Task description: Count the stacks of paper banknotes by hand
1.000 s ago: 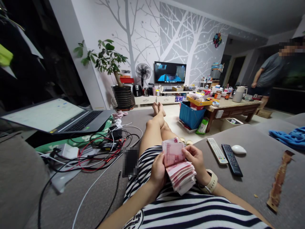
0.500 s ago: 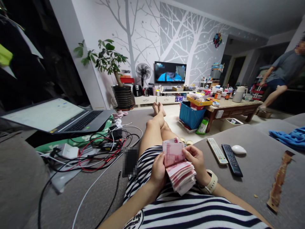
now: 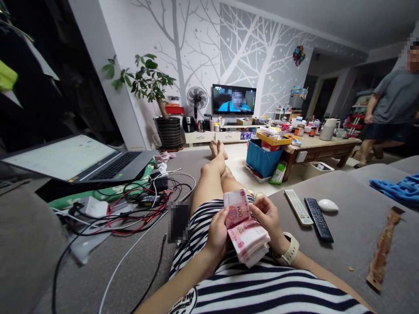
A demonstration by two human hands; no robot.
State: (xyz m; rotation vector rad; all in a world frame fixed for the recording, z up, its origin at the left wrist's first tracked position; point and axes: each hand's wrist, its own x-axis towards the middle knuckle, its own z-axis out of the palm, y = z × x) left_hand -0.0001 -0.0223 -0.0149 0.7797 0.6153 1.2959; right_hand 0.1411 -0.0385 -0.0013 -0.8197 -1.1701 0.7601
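- Left hand (image 3: 218, 235): fingers curled firmly round the banknotes (image 3: 248, 240) from 9 o'clock, thumb across the front.
- Right hand (image 3: 268, 220) at 2 o'clock: fingertips nearly together at the raised notes' edge; cannot tell whether pinching any.
- Could catch two notes together, if clinging.
- Could spill the loose end onto the striped clothing (image 3: 262, 288) at 6 o'clock, through slackened left grip.
- Could scatter towards cables (image 3: 157, 192) near 10 o'clock.

Dim indoor light, dark upper-left corner, glowing television (image 3: 234, 99), wide-angle stretching toward edges
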